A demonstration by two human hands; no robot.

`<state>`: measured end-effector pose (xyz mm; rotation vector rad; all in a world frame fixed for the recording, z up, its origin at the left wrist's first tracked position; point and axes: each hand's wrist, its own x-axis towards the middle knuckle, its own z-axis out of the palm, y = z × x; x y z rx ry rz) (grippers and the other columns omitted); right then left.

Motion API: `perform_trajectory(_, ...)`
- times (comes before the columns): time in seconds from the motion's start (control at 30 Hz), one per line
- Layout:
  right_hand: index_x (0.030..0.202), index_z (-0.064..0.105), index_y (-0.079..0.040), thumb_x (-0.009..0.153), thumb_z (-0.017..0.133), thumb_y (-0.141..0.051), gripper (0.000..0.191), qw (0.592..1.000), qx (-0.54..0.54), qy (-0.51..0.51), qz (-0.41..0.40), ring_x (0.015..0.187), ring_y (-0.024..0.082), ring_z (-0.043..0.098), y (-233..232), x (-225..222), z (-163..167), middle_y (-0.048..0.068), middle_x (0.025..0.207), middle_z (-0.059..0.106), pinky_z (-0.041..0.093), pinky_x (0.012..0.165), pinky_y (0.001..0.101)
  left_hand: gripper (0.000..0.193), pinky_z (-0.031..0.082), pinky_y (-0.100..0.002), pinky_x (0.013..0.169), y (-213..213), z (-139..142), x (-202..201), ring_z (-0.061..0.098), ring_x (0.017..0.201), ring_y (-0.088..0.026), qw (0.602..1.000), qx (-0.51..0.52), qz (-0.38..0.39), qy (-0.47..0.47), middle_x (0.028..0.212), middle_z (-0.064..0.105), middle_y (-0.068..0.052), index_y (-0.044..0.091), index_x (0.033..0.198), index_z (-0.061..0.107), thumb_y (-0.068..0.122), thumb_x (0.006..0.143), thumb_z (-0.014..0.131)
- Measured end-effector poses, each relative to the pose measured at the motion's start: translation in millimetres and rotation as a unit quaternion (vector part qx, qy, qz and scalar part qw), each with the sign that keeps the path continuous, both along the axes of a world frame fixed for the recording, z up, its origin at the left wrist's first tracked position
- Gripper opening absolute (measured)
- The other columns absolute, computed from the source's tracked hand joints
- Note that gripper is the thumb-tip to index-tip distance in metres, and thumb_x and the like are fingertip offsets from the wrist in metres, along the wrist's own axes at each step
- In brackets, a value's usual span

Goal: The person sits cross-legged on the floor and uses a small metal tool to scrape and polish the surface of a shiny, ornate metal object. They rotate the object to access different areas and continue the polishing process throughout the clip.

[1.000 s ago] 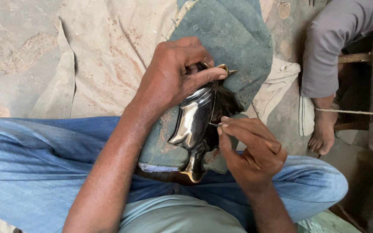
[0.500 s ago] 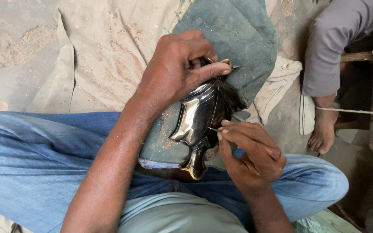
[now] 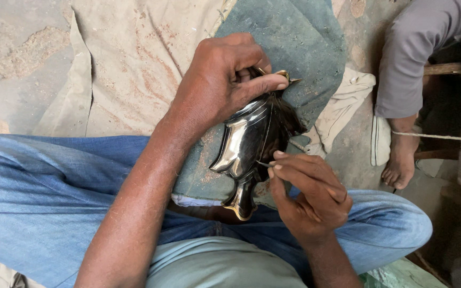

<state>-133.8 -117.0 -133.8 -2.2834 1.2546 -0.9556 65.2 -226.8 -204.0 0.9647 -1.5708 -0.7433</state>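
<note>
1. My left hand sits at upper centre of the frame, closed over the top end of the shiny metal piece. The thumb lies flat across the top edge and the fingers curl in behind it, so the grasp is fully closed on the piece.
2. The metal piece lies at centre frame, lengthwise from upper right to lower left. It is dark and polished, with raised ribs along its body, a brass-coloured tip beside my left thumb and a narrow brass-coloured foot at its lower end.
3. The piece rests on a teal cloth pad, which lies over my lap and runs to the upper right of the frame.
4. My right hand is at lower centre right, its fingertips pinched shut on a thin tool. The tool's tip touches the right edge of the piece at mid-length.
5. My legs in blue jeans cross the lower part of the frame.
6. A tan cloth covers the ground at upper left.
7. At the right edge, another person's bare foot and grey trouser leg stand well apart from my hands.
</note>
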Motion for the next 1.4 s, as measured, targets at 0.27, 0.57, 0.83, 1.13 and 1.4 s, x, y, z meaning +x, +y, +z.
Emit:
perform_trajectory(0.27,0.1,0.067,-0.003,0.085,0.08,0.01,0.024,1.0,-0.004,-0.015,0.014,0.097,0.023,0.076,1.7,-1.1,-3.2,0.011,0.097,0.074,0.068,0.09,0.0365,0.027,0.049,-0.031,0.054,-0.5,-3.1,-3.7,0.062,0.066,-0.012,1.0,0.0,0.008,-0.013,0.08,0.066,-0.004,0.007,0.089,0.074,0.03,0.091,0.087)
perform_trajectory(0.57,0.1,0.066,-0.004,0.083,0.08,0.01,0.026,1.0,0.002,-0.008,0.016,0.098,0.025,0.076,2.1,-0.5,1.3,0.012,0.099,0.074,0.066,0.089,0.0369,0.028,0.049,-0.031,0.054,-1.6,0.5,-2.9,0.063,0.066,-0.012,1.0,0.008,0.006,-0.01,0.08,0.066,-0.004,0.006,0.087,0.074,0.03,0.089,0.087)
perform_trajectory(0.83,0.1,0.067,-0.002,0.08,0.081,0.01,0.027,1.0,-0.012,-0.019,0.002,0.095,0.025,0.077,-4.8,-1.4,8.0,0.013,0.098,0.074,0.063,0.082,0.0328,0.027,0.048,-0.031,0.054,-6.3,17.3,-3.0,0.062,0.063,-0.012,0.999,0.051,-0.01,-0.002,0.078,0.066,-0.005,0.003,0.088,0.074,0.027,0.088,0.088)
perform_trajectory(1.13,0.108,0.07,0.001,0.091,0.078,0.009,0.02,0.995,0.001,-0.036,-0.089,0.087,0.015,0.076,-40.1,-5.8,9.5,0.014,0.099,0.076,0.062,0.073,0.0224,0.027,0.051,-0.026,0.053,-9.0,24.2,-9.4,0.066,0.065,-0.009,0.998,0.062,-0.016,-0.003,0.08,0.069,-0.003,0.004,0.088,0.074,0.027,0.085,0.088)
perform_trajectory(1.4,0.109,0.071,0.002,0.093,0.078,0.008,0.019,0.994,0.013,-0.035,-0.106,0.087,0.014,0.077,-48.7,9.1,13.1,0.013,0.099,0.077,0.063,0.072,0.0218,0.025,0.05,-0.026,0.051,-13.5,22.6,-1.5,0.064,0.063,-0.008,0.998,0.067,-0.019,-0.004,0.079,0.069,-0.002,0.005,0.088,0.075,0.027,0.085,0.087)
